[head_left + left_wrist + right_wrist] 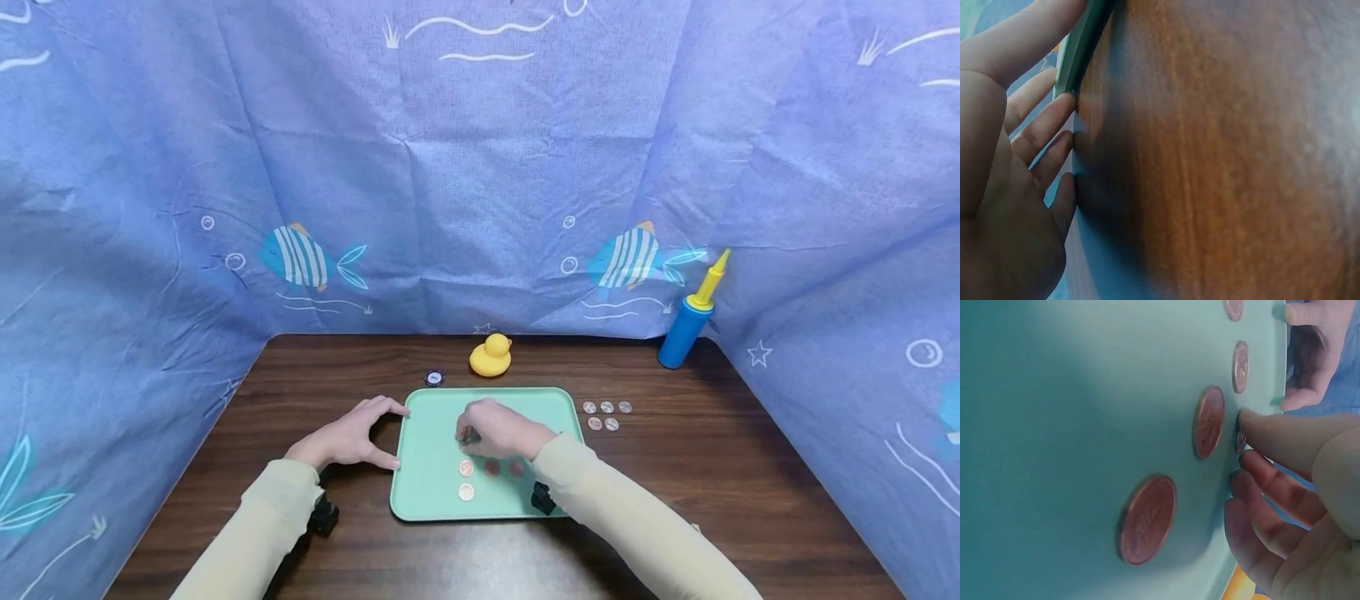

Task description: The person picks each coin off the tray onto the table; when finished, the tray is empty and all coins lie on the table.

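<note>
A mint-green tray [427,506] lies on the dark wooden table, with several copper-coloured coins on it, among them one coin [467,468] near its middle. My right hand [495,429] is over the tray, pinching a coin [1240,439] between thumb and fingertips close above the tray surface. Two larger-looking coins [1147,520] lie flat nearest the right wrist camera. At the tray's left rim, my left hand [352,435] spreads thumb and forefinger apart, their tips right at the edge. The left wrist view shows the fingers [1047,128] extended beside the tray's side.
Right of the tray lie several coins [607,407] in two short rows. Behind it are a dark poker chip [434,378] and a yellow rubber duck [491,357]. A blue and yellow hand pump [684,333] stands at the back right. Blue fish-print cloth [480,208] surrounds the table.
</note>
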A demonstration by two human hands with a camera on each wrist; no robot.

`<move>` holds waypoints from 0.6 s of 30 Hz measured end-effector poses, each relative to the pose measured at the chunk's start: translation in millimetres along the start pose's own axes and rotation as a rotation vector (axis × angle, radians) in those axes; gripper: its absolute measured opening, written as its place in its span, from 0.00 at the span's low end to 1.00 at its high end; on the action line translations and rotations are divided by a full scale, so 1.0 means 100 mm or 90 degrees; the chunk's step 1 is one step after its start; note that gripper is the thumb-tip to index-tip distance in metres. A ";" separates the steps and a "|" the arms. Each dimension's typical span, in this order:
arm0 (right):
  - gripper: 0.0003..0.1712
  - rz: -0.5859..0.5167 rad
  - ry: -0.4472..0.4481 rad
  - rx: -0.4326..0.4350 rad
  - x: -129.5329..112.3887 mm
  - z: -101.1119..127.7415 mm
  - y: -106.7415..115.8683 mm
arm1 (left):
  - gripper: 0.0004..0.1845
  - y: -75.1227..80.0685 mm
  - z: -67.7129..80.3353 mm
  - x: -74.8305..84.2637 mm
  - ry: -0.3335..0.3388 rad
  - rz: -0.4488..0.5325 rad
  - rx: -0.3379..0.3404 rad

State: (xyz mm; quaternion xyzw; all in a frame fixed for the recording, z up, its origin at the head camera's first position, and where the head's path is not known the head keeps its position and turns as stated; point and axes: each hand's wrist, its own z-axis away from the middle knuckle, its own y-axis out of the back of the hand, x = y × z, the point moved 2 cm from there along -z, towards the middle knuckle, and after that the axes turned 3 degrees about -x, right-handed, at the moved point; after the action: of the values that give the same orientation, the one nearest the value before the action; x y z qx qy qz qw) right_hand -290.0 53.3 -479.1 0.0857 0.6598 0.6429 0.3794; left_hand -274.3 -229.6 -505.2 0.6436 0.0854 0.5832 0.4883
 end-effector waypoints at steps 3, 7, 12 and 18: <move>0.06 0.004 -0.007 0.001 -0.01 -0.02 -0.02 | 0.44 -0.01 0.00 -0.01 0.002 0.002 -0.002; 0.12 -0.004 -0.007 -0.002 -0.04 -0.02 -0.03 | 0.44 -0.03 0.01 -0.03 0.002 0.005 -0.006; 0.16 -0.011 -0.007 -0.009 -0.06 -0.02 -0.03 | 0.44 -0.02 0.00 -0.04 0.001 0.005 -0.007; 0.18 -0.027 -0.045 -0.036 -0.10 -0.01 0.01 | 0.44 -0.01 -0.01 -0.03 -0.002 0.004 -0.002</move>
State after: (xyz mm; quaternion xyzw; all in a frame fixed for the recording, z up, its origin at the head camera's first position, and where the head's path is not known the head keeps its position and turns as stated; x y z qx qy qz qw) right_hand -283.4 46.8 -474.1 0.0834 0.6294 0.6495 0.4184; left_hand -275.6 -231.0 -508.3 0.6441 0.0814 0.5839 0.4874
